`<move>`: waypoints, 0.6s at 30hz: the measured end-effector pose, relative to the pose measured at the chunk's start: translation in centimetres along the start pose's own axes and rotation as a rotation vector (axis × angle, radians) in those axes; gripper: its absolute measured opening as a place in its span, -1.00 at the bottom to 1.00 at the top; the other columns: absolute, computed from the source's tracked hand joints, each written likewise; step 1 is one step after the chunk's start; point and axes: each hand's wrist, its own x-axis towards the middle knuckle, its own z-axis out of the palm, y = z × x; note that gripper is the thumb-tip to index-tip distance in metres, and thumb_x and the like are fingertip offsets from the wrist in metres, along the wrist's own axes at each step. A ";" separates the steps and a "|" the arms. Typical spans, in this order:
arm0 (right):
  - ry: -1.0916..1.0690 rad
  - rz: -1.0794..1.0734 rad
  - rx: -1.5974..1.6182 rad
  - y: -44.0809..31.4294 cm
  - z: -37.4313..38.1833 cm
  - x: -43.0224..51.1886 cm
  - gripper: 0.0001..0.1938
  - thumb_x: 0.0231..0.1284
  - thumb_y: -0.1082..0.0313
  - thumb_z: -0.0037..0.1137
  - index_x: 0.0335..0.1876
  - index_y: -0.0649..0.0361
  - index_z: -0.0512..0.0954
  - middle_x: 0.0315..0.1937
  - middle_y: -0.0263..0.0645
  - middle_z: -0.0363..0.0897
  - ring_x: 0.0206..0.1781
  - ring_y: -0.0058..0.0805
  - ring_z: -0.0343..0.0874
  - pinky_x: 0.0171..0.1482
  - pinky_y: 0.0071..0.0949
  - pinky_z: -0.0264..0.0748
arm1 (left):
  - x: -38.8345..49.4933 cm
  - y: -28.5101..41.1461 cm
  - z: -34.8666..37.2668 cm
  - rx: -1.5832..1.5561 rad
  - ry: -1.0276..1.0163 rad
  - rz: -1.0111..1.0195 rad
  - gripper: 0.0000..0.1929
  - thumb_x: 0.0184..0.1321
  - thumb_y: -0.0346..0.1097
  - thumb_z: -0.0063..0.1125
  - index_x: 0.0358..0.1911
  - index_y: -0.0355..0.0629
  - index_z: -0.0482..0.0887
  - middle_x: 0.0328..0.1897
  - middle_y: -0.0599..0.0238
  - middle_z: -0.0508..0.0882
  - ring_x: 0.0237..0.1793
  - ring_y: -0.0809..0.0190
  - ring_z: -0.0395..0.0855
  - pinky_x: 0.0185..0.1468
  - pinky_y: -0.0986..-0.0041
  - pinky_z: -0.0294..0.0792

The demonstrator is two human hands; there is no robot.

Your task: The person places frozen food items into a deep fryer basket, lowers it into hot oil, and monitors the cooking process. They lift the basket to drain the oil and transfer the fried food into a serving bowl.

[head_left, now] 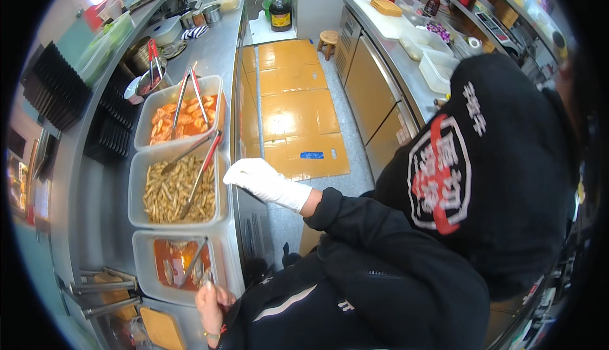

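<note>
My right hand [266, 182], in a white glove, is held over the counter's front edge with its fingers curled; nothing shows in it. My bare left hand [213, 305] is curled at the near corner of a plastic tub [142, 269] of red liquid, in which a metal utensil [192, 265] leans; its grip is unclear. Beyond stands a tub [137, 190] of small pale brown pieces [166, 186], with red-handled tongs [202, 174] across it. Past that, a tub [145, 124] holds orange-red food pieces in sauce [190, 114] and metal tongs [181, 100].
Stacked black trays [112, 121] line the left shelf. A metal pot [154, 83] holds more tongs. Flattened cardboard [299, 117] covers the aisle floor; a wooden stool [328, 41] stands beyond. Across the aisle are steel cabinets [371, 88]. A large black garment with a printed emblem [442, 174] blocks the right.
</note>
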 end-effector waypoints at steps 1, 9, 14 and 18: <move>-0.008 0.034 0.062 0.9 -0.4 1.1 -0.80 0.23 0.28 0.04 -0.23 0.22 0.60 -0.25 -0.18 0.61 -0.16 -0.38 0.58 -0.05 -0.45 0.46 | 1.0 0.2 0.2 -0.005 0.042 0.043 -0.60 0.39 -0.19 -0.13 -0.62 -0.20 0.33 -0.67 0.28 0.40 -0.63 0.32 0.37 -0.47 0.47 0.32; -0.309 0.292 0.316 10.7 -7.9 8.6 -0.66 0.22 0.31 0.08 0.10 0.17 0.46 -0.09 -0.23 0.56 -0.12 -0.37 0.54 0.00 -0.41 0.47 | 10.5 -1.3 3.3 0.122 0.417 0.056 -0.76 0.36 -0.17 -0.05 -0.14 -0.21 0.49 -0.35 0.18 0.59 -0.41 0.25 0.56 -0.23 0.47 0.48; -0.213 0.174 0.338 16.0 -18.4 14.3 -0.60 0.16 0.41 -0.04 0.17 0.12 0.42 -0.04 -0.20 0.44 -0.12 -0.39 0.48 0.01 -0.43 0.43 | 23.1 0.8 7.6 0.204 0.234 -0.049 -0.60 0.39 -0.07 -0.12 0.16 -0.14 0.40 -0.23 0.15 0.62 -0.28 0.19 0.60 -0.13 0.38 0.49; -0.130 0.177 0.334 18.9 -24.2 18.1 -0.61 0.17 0.38 -0.04 0.16 0.15 0.42 -0.13 -0.16 0.49 -0.11 -0.31 0.50 0.03 -0.38 0.44 | 32.4 2.5 14.4 0.209 0.104 -0.066 -0.60 0.39 -0.05 -0.14 0.15 -0.15 0.42 -0.20 0.14 0.61 -0.26 0.19 0.60 -0.10 0.38 0.48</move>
